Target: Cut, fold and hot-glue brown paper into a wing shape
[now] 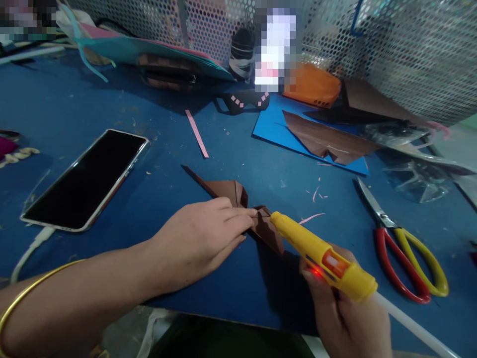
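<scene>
My right hand (346,308) is wrapped round a yellow glue gun (309,241) with a small red light lit. A long whitish glue stick (413,320) comes out of its back end. The nozzle meets a fold of a brown folded paper piece (225,191) with pointed ends. My left hand (208,233) lies over the middle of this paper and holds it against the blue table, fingertips close to the nozzle. Those fingers hide part of the paper. To the right of the glue gun lie scissors (383,219) with one red and one yellow handle.
A phone (87,179) with a white cable lies at left. A pink strip (197,134), a black paper mask (244,102), brown paper (328,136) on a blue sheet (274,124) and an orange pouch (313,84) lie farther back. Perforated metal mesh (212,25) stands behind.
</scene>
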Available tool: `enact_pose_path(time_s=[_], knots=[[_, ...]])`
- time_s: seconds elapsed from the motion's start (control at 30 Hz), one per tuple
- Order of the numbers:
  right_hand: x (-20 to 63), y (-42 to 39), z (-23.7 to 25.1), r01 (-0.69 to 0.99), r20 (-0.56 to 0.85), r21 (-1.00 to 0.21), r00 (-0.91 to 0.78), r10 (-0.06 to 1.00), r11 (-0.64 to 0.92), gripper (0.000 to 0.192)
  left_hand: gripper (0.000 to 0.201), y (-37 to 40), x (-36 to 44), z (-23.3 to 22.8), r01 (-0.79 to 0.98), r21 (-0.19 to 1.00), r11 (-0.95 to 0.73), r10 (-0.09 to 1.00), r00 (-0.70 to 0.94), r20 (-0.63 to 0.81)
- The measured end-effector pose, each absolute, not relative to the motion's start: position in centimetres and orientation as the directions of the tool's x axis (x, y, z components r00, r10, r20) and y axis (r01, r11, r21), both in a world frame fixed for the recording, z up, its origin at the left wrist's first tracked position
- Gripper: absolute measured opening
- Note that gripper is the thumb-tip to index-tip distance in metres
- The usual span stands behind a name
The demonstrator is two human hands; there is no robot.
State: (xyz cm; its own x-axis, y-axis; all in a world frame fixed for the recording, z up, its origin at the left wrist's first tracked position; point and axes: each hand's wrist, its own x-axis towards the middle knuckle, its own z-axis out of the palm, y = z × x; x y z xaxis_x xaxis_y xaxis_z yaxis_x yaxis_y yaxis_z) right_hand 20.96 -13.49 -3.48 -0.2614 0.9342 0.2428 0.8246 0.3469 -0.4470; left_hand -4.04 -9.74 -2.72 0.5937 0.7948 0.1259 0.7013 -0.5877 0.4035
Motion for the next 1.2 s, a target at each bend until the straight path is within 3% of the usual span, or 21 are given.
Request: enact_pose_path(time_s=[0.17, 0.3, 0.63, 0.83, 1.2], knots=[[21.02, -13.16, -3.57, 0.809, 0.264, -0.42, -0.324, 0.908, 0.411, 0.03, 0.027, -9.79, -4.12, -2.79, 0.702, 0.397, -0.591, 0.793, 0.596, 0.125], [20.7, -13.25, -3.5, 0.835, 0.231, -0.428, -0.27, 0.935, 0.346, 0.031, 0.027, -9.75, -4.06, -2.74, 0.7, 0.393, -0.596, 0.789, 0.602, 0.125], [20.91, -13.34, -3.48, 0.828, 0.257, -0.423, -0.28, 0.925, 0.368, 0.032, 0.028, -9.7, -4.04, -2.61, 0.698, 0.393, -0.598, 0.788, 0.602, 0.129], [21.32, -12.7, -3.61, 0.802, 0.304, -0.372, -0.37, 0.878, 0.467, 0.026, 0.028, -9.77, -4.11, -2.74, 0.691, 0.396, -0.605, 0.785, 0.6, 0.154], [21.1, -12.84, -3.68, 0.812, 0.277, -0.406, -0.328, 0.903, 0.42, 0.027, 0.027, -9.78, -4.05, -2.81, 0.691, 0.4, -0.602, 0.786, 0.6, 0.146]])
